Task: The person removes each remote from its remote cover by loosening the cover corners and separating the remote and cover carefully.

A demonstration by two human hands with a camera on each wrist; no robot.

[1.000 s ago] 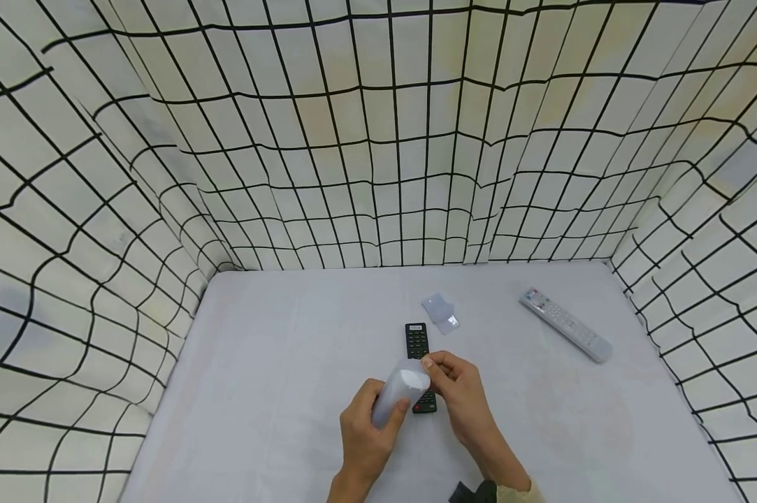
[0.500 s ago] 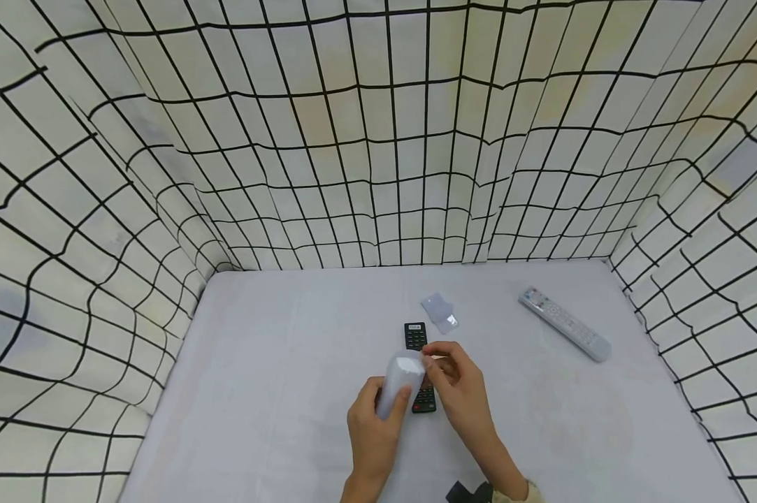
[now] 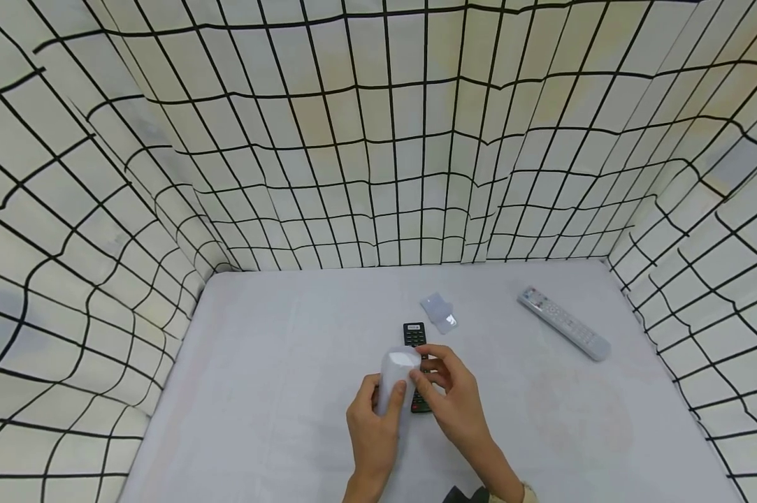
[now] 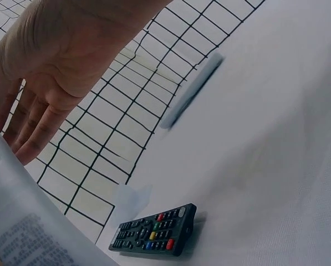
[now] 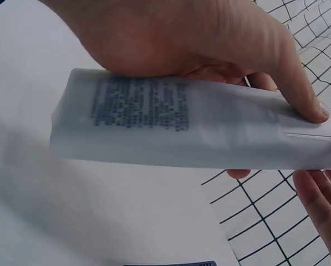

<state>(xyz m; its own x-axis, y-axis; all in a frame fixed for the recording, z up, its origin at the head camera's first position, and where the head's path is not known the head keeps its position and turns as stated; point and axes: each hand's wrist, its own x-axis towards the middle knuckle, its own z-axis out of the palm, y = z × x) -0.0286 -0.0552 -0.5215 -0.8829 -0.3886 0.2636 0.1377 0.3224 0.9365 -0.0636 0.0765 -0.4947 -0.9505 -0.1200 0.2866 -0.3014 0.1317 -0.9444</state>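
A translucent white plastic sleeve (image 3: 395,374), long and boxy, is held upright and slightly tilted above the table. Rows of dark print show on it in the right wrist view. My left hand (image 3: 375,426) grips its lower part, thumb along the near side. At its upper end my right hand (image 3: 456,398) pinches the edge between thumb and fingers. In the left wrist view the sleeve (image 4: 21,216) fills the lower left corner. Behind both hands a black remote control (image 3: 414,334) lies on the table, partly hidden by them.
Small clear plastic packets (image 3: 439,312) lie beyond the black remote. A pale grey remote control (image 3: 563,323), itself seemingly covered, lies at the right. The white table (image 3: 258,377) is walled by white panels with black netting (image 3: 353,168).
The sleeve has turned more upright, and its top has shifted slightly left. My right fingers have moved along its upper edge, with the thumb now on its near side.
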